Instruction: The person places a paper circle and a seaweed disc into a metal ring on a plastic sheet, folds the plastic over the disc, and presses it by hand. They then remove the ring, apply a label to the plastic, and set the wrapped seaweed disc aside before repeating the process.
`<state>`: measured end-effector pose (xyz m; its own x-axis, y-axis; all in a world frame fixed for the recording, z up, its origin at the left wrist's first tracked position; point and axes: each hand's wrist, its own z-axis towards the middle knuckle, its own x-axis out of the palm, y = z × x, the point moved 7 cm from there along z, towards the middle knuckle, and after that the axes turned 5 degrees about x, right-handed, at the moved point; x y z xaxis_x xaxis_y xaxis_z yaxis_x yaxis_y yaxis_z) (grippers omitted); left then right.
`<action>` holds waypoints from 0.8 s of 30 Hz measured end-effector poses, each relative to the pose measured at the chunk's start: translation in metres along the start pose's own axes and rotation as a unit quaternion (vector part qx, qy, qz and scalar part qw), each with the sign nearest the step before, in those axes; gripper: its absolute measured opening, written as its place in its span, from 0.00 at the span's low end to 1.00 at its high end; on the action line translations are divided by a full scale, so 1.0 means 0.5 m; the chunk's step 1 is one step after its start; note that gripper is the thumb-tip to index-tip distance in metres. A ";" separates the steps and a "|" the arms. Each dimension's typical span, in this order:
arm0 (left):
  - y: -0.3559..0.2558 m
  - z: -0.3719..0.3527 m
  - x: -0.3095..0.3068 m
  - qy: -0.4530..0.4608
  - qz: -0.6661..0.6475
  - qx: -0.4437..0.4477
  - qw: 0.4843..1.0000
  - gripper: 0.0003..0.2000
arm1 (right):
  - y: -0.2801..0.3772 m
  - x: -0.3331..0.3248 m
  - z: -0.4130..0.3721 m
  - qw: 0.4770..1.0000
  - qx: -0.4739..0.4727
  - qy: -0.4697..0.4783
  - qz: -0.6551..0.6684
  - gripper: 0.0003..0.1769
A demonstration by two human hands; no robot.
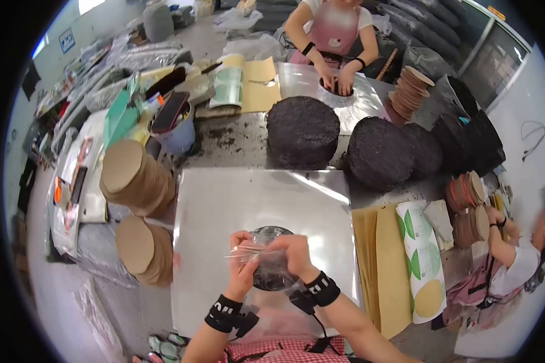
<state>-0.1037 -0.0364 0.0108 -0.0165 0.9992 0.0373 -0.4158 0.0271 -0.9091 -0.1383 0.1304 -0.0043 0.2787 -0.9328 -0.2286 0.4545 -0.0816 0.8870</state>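
Note:
Clear plastic film (255,249) is pinched between my left hand (243,260) and my right hand (292,251), close together over the metal plate (224,193). Both hands have closed fingers on the film. Just beneath them lies a round black disc (275,279), which looks wrapped in clear plastic and is partly covered by my hands. Dark bands circle both of my wrists.
Round black blocks (303,132) stand behind the plate. Stacks of brown discs (140,251) are at its left. Brown paper (393,266) and printed green-white sheets (422,260) lie right. One co-worker (336,36) works opposite, another (515,254) at the right.

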 end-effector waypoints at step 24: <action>-0.051 -0.058 0.134 0.314 0.491 0.077 0.808 0.34 | 0.124 0.020 -0.087 0.911 0.191 0.000 -0.364 0.07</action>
<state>-0.0677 0.0307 0.0243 0.0374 0.3549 -0.9342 -0.5925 -0.7449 -0.3067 -0.0703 0.1312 0.0310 0.0219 -0.5821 -0.8128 0.1906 -0.7957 0.5750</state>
